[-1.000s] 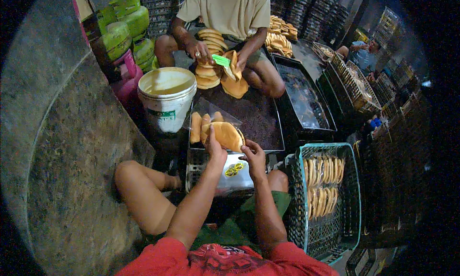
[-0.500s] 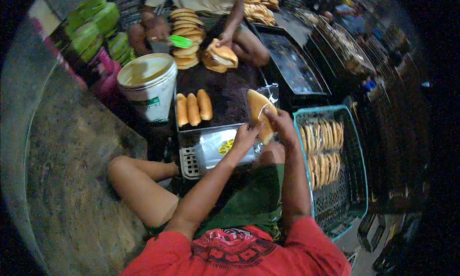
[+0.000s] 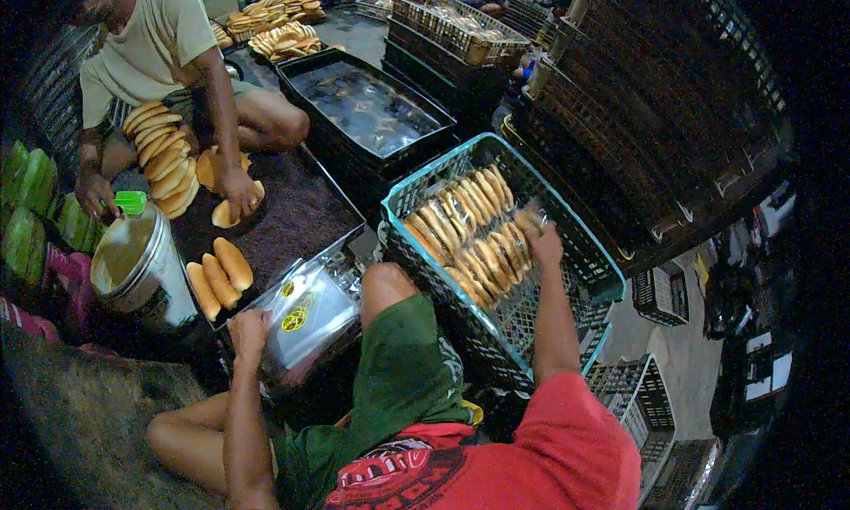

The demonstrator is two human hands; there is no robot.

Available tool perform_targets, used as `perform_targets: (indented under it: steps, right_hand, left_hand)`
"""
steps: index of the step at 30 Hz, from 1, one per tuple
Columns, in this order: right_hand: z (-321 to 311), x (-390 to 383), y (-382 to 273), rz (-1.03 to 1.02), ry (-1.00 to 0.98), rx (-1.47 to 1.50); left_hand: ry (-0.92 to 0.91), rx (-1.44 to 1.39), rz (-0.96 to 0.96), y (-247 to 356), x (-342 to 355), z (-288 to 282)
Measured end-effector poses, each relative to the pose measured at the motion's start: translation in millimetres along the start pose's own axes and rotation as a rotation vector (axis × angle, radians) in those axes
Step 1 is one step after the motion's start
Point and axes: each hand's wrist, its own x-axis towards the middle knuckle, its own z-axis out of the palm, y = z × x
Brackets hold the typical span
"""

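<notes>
My right hand (image 3: 547, 240) is closed on a bagged bread (image 3: 530, 220) at the right end of the rows of bagged breads (image 3: 469, 209) in the teal-rimmed crate (image 3: 574, 328). My left hand (image 3: 250, 328) has its fingers curled on the edge of a stack of clear plastic bags (image 3: 310, 315) with yellow printed marks. Three long buns (image 3: 223, 275) lie just behind that hand on the dark tray (image 3: 301, 187), which also bears a heap of flat breads (image 3: 159, 156) farther back.
A co-worker (image 3: 142, 45) at upper left holds a green spatula (image 3: 131, 202) and touches a bun. A white bucket (image 3: 164, 302) stands left of the tray. A black tray (image 3: 363, 98), stacked crates (image 3: 456, 27), dark racks (image 3: 646, 112) and green cylinders (image 3: 35, 182) surround us.
The view has turned right. The bread both my hands held has gone right into the crate with my right hand; my left hand has left it and moved down to the plastic bags.
</notes>
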Motion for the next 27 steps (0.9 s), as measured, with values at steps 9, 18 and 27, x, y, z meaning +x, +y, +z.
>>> perform_targets:
  steps: [9,18,27]
  right_hand:
    - [39,3,0,0.060,-0.135,-0.114]
    - [6,-104,-199,-0.762,0.112,0.638]
    - [57,-262,-322,-0.901,-0.473,0.829]
  left_hand:
    - [0.362,-0.298,-0.196,-9,-7,22]
    - [0.298,-0.780,0.113,8,-7,-16]
    - [0.314,-2.298,-0.200,-48,-24,-83]
